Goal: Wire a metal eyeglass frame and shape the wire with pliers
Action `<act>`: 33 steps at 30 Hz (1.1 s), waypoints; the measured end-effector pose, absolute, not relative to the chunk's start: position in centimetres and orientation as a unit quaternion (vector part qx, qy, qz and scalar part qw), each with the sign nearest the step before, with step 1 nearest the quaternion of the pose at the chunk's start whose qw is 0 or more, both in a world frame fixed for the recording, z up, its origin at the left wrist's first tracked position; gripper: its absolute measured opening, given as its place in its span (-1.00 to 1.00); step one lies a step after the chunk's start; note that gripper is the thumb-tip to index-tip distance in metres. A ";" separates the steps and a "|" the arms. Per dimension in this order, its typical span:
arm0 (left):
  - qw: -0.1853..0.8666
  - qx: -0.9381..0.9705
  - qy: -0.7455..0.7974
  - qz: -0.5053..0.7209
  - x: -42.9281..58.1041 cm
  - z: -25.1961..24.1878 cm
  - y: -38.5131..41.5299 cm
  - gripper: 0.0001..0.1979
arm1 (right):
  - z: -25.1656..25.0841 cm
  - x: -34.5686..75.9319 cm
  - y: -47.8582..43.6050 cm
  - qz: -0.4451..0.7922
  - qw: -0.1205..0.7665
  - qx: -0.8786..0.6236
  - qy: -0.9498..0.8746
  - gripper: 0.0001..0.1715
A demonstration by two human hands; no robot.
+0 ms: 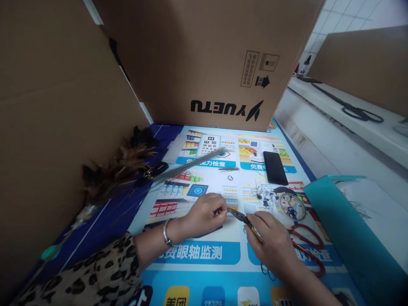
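My left hand, with a silver bangle on the wrist, pinches a thin piece of wire at its fingertips. My right hand grips small pliers with yellow handles, whose jaws meet the wire at my left fingertips. Both hands rest low over a printed poster that covers the table. A bundle of straight thin wires lies beyond my left hand. Small bent wire pieces lie in a loose pile beyond my right hand.
Red-handled scissors lie right of my right hand. A black phone lies farther back. A feather duster lies at the left. Large cardboard boxes wall the back and left. A teal folder sits at the right, black scissors on a far ledge.
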State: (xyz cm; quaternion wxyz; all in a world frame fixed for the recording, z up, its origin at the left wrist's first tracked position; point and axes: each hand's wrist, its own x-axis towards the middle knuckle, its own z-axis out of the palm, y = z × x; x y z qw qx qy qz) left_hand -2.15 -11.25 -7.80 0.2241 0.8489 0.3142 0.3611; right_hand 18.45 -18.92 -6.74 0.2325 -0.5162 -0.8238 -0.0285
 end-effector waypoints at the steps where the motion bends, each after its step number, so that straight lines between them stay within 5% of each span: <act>1: 0.220 0.850 0.315 0.360 -2.2 -7.8 -11.3 -0.88 | -6.7 18.4 -18.9 -0.029 0.230 -0.517 -0.824 -0.72; 15: 0.249 0.832 0.337 0.364 -2.0 -8.1 -11.3 -0.89 | -6.9 18.1 -19.1 -0.048 0.221 -0.514 -0.827 -0.72; 24: 0.483 0.730 0.360 0.323 -2.2 -7.6 -10.5 -0.93 | -6.7 18.5 -18.3 0.245 0.286 -0.562 -0.737 -0.84; 33: 0.679 0.603 0.306 0.286 -2.6 -8.0 -9.9 -0.82 | -6.3 18.6 -18.0 0.336 0.314 -0.553 -0.695 -0.84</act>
